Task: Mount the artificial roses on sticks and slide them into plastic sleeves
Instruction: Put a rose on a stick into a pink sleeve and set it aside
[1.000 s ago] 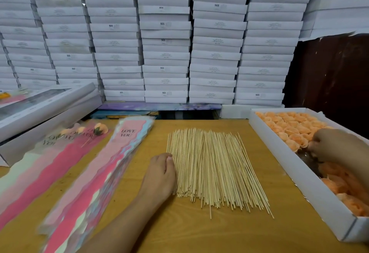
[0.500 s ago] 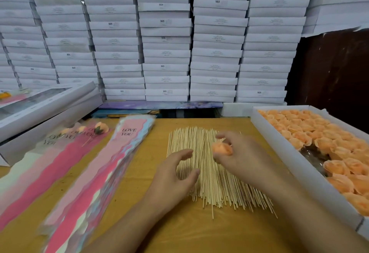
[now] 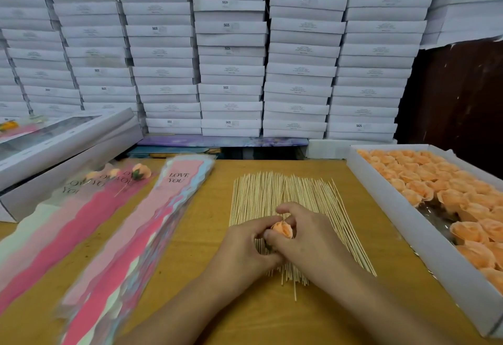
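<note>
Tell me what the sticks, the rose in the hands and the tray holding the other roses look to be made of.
Sticks: probably bamboo or pale wood, matt, thin and straight, uniformly straw-coloured.
Rose: looks like soft foam or fabric, matt peach, with thick layered petals; which of the two is unclear.
Tray: apparently white cardboard, matt, with thin, flat folded walls; a shiny clear film shows on its floor among the roses.

Pale bare wooden sticks (image 3: 288, 216) lie on a smooth yellowish wood table (image 3: 206, 235), beside glossy clear-plastic sleeves (image 3: 152, 224) and a matt white cardboard tray (image 3: 408, 238).
</note>
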